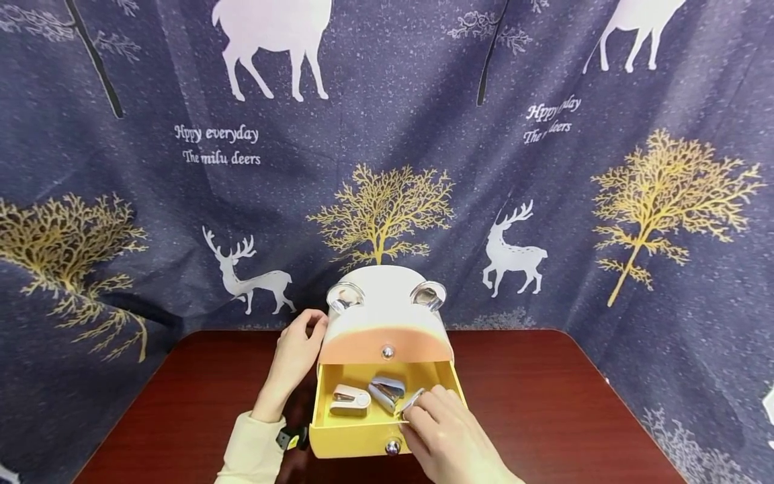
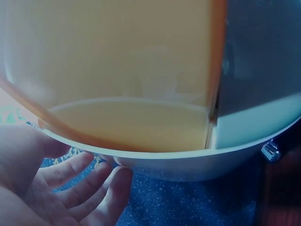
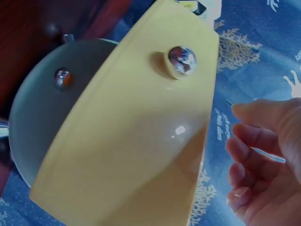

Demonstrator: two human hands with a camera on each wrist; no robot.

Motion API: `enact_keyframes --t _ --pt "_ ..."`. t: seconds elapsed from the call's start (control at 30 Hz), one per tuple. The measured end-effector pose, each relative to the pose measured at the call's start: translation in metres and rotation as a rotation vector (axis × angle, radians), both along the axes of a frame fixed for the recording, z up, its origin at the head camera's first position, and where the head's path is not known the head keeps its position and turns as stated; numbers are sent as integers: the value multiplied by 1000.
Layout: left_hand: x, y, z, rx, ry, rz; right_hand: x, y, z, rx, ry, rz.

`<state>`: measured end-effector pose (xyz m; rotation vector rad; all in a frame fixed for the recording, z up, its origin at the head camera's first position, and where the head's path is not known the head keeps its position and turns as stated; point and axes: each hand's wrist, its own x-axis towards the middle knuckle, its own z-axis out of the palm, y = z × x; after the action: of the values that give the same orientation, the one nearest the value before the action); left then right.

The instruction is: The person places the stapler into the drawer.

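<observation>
A small frog-faced cabinet [image 1: 387, 289] has a white top, a peach upper drawer [image 1: 357, 346] that is closed, and a yellow lower drawer [image 1: 353, 440] pulled out. Inside lie a white mini stapler [image 1: 351, 401] and a blue-grey mini stapler [image 1: 385, 390]. A pale blue-grey piece [image 1: 414, 399] beside them is partly covered by my right hand [image 1: 444, 427]. That hand is over the drawer's front right, fingers loosely bent; its wrist view shows the fingers [image 3: 242, 150] above the rim with nothing between them. My left hand [image 1: 299, 346] rests against the cabinet's left side, fingers relaxed.
The cabinet stands on a dark red table [image 1: 544, 396] with rounded far corners. Behind it hangs a dark blue cloth [image 1: 387, 134] printed with deer and trees. A round silver knob [image 1: 393, 446] sticks out from the yellow drawer's front.
</observation>
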<state>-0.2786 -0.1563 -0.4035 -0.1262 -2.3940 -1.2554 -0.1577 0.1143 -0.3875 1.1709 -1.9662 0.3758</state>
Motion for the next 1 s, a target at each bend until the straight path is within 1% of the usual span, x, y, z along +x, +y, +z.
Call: enact_keyframes --t 0.1,0.23,0.37,0.5,0.67,0.73,0.83,1.0 --pt "1 0 2 2 11 -7 4 2 -1 -4 -18 -26" --pt "0 0 2 -1 10 -3 11 2 -5 37 -116 -75" --pt "-2 0 2 -4 12 4 12 -2 -13 28 -201 -110" --pt "-2 1 2 -4 15 0 10 -5 -21 17 -244 -105" --pt "-2 0 0 -1 12 -7 9 -8 -28 36 -282 -105" --pt "-2 -1 -1 5 10 -1 8 -10 -31 50 -284 -109" --pt "-1 -2 -2 6 5 4 8 -13 -35 57 -260 -103" --pt "-1 -2 -4 3 -1 -7 6 -13 -41 30 -183 -76"
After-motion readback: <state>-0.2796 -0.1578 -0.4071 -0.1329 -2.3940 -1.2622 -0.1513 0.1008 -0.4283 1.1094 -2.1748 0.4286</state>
